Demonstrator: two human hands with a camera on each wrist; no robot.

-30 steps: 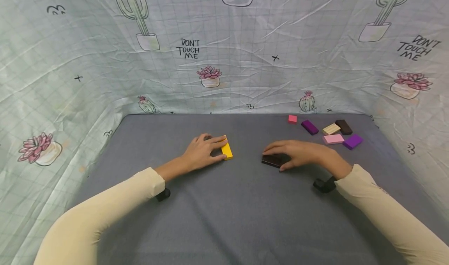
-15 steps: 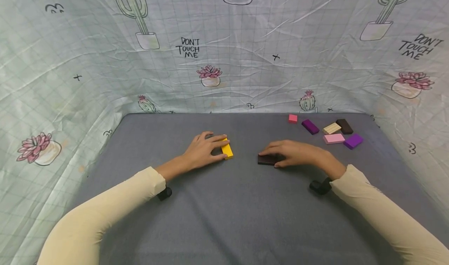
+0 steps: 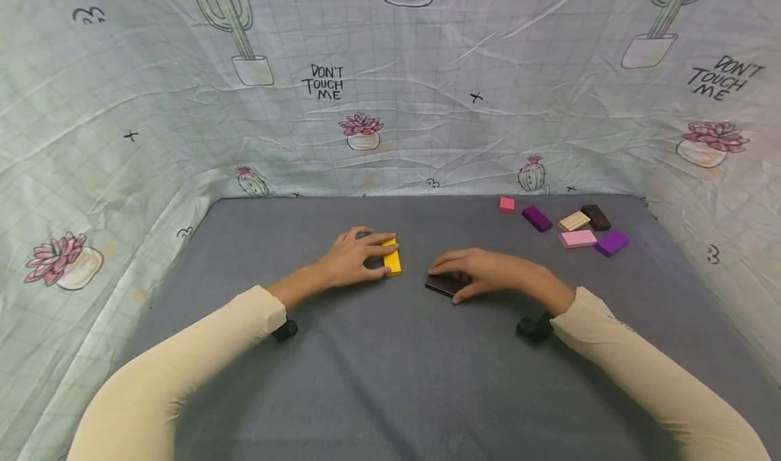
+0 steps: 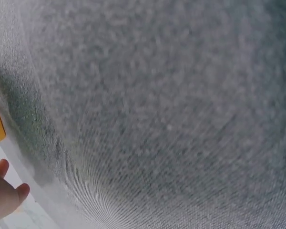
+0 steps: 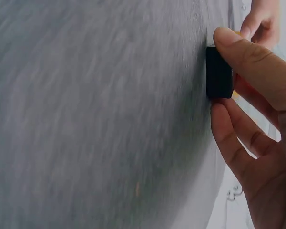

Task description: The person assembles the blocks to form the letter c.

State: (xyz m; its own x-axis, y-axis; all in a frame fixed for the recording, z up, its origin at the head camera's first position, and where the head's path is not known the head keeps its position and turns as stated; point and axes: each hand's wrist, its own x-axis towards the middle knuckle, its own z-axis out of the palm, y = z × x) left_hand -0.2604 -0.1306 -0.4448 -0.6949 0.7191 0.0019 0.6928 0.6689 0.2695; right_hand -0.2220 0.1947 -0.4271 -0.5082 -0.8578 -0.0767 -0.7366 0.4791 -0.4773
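"So, what does the left hand (image 3: 349, 259) have?"

"From my seat far away, I see it pinch the yellow block (image 3: 392, 262) between thumb and fingers. In the left wrist view, that block peeks in at nine o'clock."

"And the right hand (image 3: 486, 271)?"

"It has the dark block (image 3: 440, 284), thumb on one side and fingers on the other. From the yellow block, that's about four o'clock. They're near, but not touching. I can't tell if the dark one sits flat on the gray tabletop (image 3: 342, 393)."

"Any more blocks?"

"Yes! From the dark block, I see a little red block (image 3: 507, 205) near one o'clock. At two are the plum block (image 3: 537, 219), stripy tan block (image 3: 574, 222) and brown block (image 3: 596, 217). The pink block (image 3: 578, 239) and purple block (image 3: 612, 244) lie between two and three."
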